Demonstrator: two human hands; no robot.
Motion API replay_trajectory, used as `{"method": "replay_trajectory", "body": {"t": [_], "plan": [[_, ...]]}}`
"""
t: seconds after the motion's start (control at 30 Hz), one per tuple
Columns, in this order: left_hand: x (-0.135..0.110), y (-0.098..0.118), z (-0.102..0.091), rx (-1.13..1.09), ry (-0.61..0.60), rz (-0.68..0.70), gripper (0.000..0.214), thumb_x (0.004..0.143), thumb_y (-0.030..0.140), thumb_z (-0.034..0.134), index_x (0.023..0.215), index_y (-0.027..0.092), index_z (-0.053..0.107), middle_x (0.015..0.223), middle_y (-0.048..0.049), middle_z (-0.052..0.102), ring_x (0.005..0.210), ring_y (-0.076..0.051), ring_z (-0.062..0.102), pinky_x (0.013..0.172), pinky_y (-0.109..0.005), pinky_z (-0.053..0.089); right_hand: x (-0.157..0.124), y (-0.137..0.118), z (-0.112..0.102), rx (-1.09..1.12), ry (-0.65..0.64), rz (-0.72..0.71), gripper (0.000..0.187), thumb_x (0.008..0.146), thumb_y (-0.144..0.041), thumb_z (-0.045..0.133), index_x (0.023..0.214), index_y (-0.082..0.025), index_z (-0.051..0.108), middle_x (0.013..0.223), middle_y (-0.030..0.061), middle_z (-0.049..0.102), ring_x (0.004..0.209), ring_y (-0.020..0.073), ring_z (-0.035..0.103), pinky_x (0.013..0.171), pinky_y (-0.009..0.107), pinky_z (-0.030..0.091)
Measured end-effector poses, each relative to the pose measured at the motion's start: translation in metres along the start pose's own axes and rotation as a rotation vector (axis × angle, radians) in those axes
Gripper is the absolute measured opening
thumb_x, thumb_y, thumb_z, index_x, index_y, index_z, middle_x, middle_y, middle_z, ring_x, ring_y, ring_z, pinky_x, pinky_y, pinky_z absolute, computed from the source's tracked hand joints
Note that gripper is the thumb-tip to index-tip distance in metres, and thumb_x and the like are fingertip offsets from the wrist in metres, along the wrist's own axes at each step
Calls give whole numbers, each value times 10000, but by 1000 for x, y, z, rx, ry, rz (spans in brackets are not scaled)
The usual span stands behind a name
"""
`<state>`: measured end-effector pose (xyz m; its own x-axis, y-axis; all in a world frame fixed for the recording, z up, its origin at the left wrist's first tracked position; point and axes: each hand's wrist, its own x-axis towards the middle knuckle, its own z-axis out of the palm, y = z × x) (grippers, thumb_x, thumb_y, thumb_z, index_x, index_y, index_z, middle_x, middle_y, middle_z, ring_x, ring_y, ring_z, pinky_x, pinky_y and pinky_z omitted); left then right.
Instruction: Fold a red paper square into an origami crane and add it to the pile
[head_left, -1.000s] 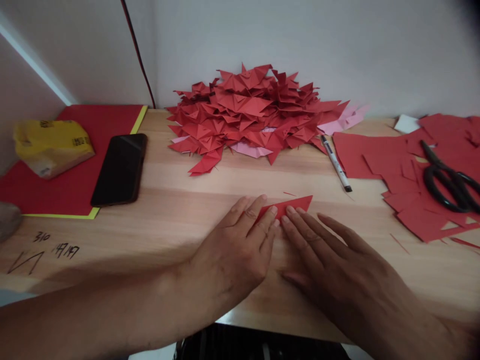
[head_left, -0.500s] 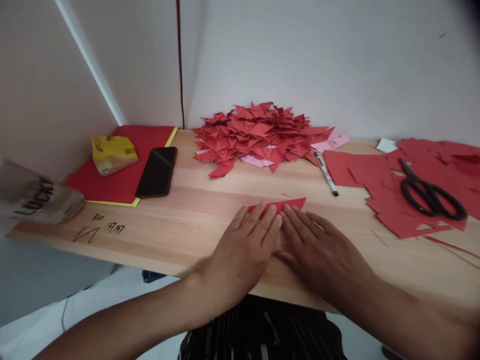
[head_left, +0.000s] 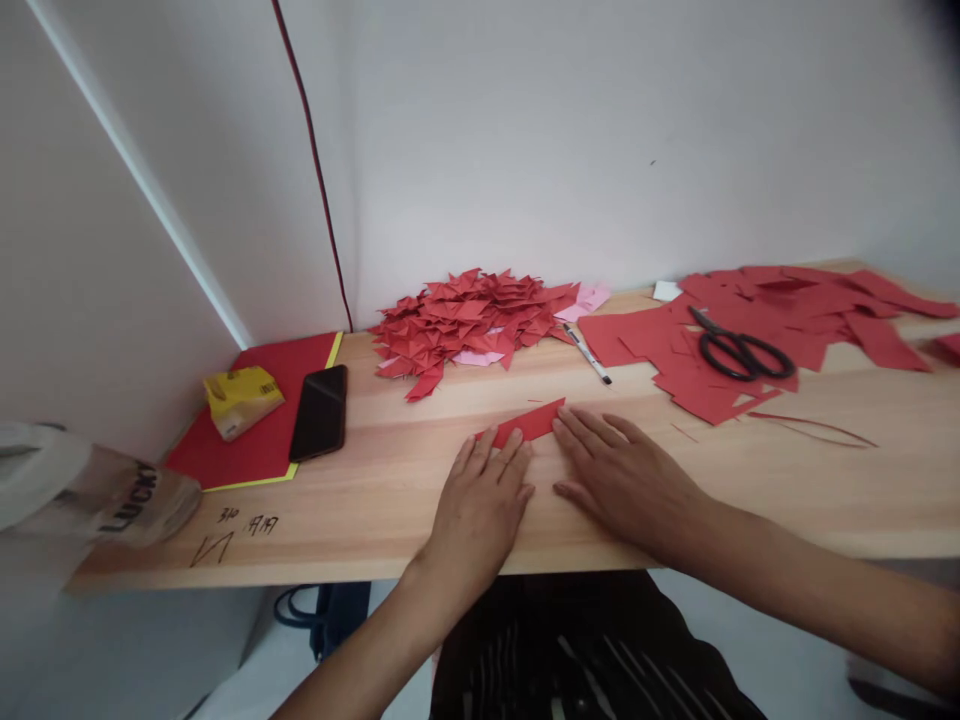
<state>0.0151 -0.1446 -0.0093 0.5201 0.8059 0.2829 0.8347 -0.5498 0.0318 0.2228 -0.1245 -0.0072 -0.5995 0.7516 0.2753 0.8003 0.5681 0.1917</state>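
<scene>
Red paper (head_left: 538,421) lies just below the frame's centre, under the fingers of my left hand (head_left: 480,510) and right hand (head_left: 630,482), both flat, unclasped; uneven pressure could skew it.

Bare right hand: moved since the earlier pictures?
Yes, rightward. Judged against the white-and-black pen, the bare right hand now lies closer, fingertips at the right end of the red paper strip.

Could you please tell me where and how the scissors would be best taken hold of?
Probably by the black handle loops, coming from the near right: the scissors lie flat on red paper, with the loops facing that way and the blades pointing to the far left.
</scene>
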Motion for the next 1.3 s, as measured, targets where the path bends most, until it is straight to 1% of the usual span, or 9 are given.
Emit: {"method": "replay_trajectory", "body": {"t": [0.07,0.17,0.33,0.53,0.7,0.87,1.03,1.13,1.3], "plan": [[0,-1,-1,-11,2,7,408,982,300,420,1356,189,539,1447,-29,507,1369,-276,431,1130,-477,380,2,-7,-4,48,11,34,555,954,-401,433,1318,-5,568,1406,221,520,1318,348,478,1066,517,383],[-2,-3,-2,-33,-15,43,434,965,275,447,1378,160,513,1444,-55,510,1381,-278,415,1143,-482,361,6,-24,-7,165,23,20,562,973,-402,403,1401,-50,495,1476,182,448,1365,293,434,1112,477,346],[-3,-5,-4,-56,-67,89,471,939,226,483,1400,133,482,1465,-64,483,1397,-259,393,1177,-456,322,3,-45,-1,271,18,96,566,969,-390,422,1403,-32,486,1444,174,494,1340,272,469,1099,446,376],[-4,0,-5,14,-32,52,426,985,258,401,1387,160,503,1436,-41,519,1375,-261,426,1151,-479,361,-5,-41,6,276,42,153,521,994,-408,368,1379,-97,531,1447,125,497,1343,265,467,1115,481,341],[-5,2,-4,40,-54,2,426,987,315,413,1388,212,510,1453,-3,497,1390,-296,400,1141,-514,368,-8,-30,6,197,62,194,513,993,-379,359,1348,-66,559,1419,156,523,1311,270,504,1113,477,347],[-5,1,-2,35,-75,2,424,989,347,409,1383,234,515,1486,3,455,1412,-290,366,1148,-517,360,-10,-23,2,160,29,212,518,980,-357,379,1355,-40,543,1423,176,515,1327,297,483,1109,509,348],[-5,1,-3,-11,-87,7,470,985,304,415,1443,199,438,1492,-40,446,1415,-286,363,1141,-493,376,1,-38,-4,248,24,145,556,976,-373,399,1418,-44,469,1492,160,425,1386,273,408,1125,481,352],[-5,1,-5,-41,-98,-9,495,982,274,414,1469,187,396,1491,-40,449,1418,-280,358,1154,-482,364,8,-45,-5,339,-3,120,562,985,-389,382,1424,-46,462,1485,158,438,1386,245,411,1123,452,371],[-4,1,-5,-66,-80,-29,486,989,282,400,1470,209,395,1496,-30,441,1416,-280,362,1152,-486,366,12,-39,-4,390,-26,157,538,994,-382,367,1422,-75,472,1474,147,462,1381,242,419,1127,468,359]]}}
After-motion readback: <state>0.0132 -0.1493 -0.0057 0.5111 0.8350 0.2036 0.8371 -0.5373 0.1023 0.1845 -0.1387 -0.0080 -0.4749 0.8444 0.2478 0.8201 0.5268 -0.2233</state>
